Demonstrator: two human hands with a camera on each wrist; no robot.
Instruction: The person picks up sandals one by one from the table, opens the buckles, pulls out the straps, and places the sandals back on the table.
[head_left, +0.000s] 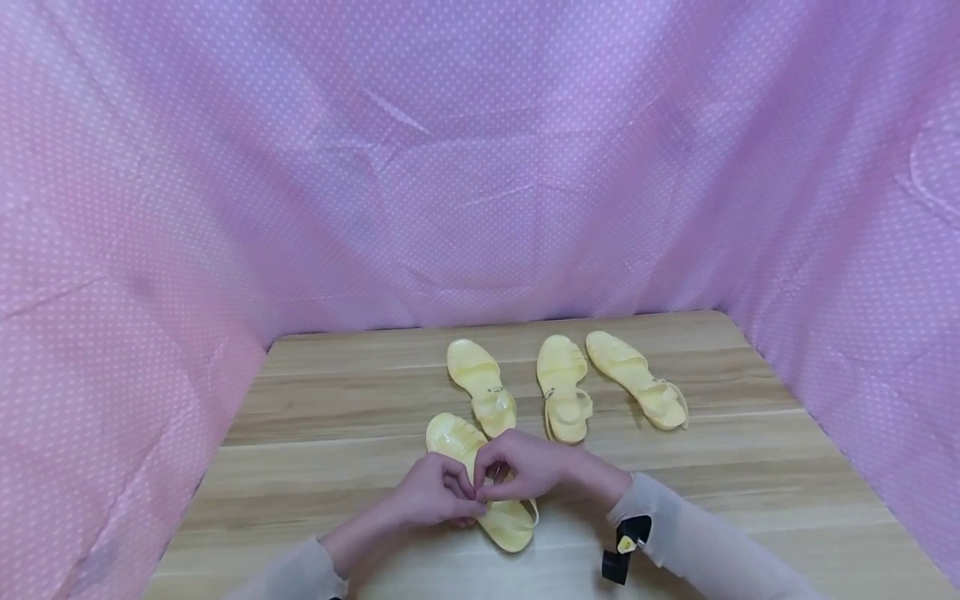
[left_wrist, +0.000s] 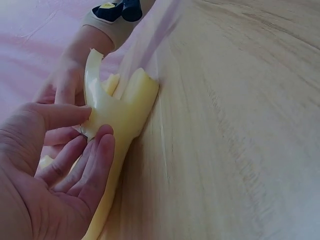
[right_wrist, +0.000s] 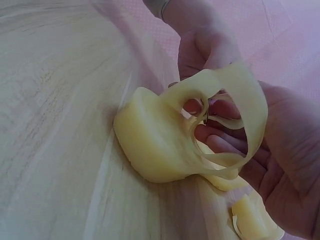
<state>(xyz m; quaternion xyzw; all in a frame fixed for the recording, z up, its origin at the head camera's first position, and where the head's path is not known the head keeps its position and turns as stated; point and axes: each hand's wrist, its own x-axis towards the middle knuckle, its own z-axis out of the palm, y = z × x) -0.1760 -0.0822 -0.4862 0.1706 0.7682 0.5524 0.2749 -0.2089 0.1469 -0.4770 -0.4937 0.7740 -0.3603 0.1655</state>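
A pale yellow sandal (head_left: 508, 533) lies on the wooden table between both hands, its toe pointing away to the left. My left hand (head_left: 431, 493) pinches the ankle strap at its side, thumb against curled fingers. From the other side my right hand (head_left: 528, 462) holds the strap with bent fingers and thumb. In the right wrist view, the strap (right_wrist: 255, 110) arches up over the heel, and a small metal buckle (right_wrist: 207, 111) shows among the fingers. The fingers partly cover the buckle, so whether the strap is fastened cannot be told.
Three more yellow sandals lie farther back: one sandal (head_left: 471, 367) just beyond the hands, a second sandal (head_left: 561, 362) right of it, and a third sandal (head_left: 622, 362) farthest right. Pink dotted cloth (head_left: 480, 208) hangs around the wooden table (head_left: 337, 400).
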